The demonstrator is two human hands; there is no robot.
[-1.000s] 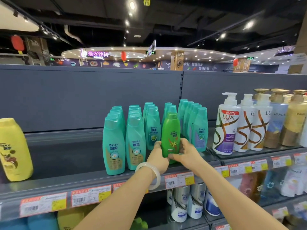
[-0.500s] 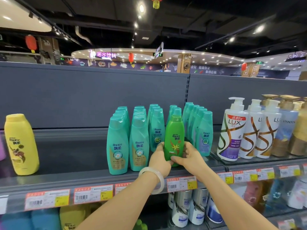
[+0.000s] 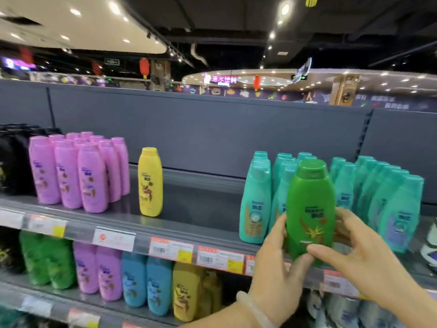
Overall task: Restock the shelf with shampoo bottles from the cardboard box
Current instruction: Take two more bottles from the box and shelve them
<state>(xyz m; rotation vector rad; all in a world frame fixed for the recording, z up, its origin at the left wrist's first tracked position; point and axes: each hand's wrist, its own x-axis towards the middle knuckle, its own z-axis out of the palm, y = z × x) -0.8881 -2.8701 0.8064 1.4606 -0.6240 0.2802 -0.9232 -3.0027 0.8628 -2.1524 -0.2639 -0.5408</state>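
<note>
While one yellow bottle (image 3: 150,182) stands alone, left hand (image 3: 279,275) and right hand (image 3: 359,254) grasp one green bottle (image 3: 311,209) (upright)

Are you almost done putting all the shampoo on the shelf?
Partly. The teal bottles and purple bottles already stand in full rows. In hand: the left hand and right hand both hold a green bottle, lifted in front of the teal rows. Left: it needs a spot, and a wide gap on the shelf beside the lone yellow bottle looks unfilled. The cardboard box isn't in view.
</note>
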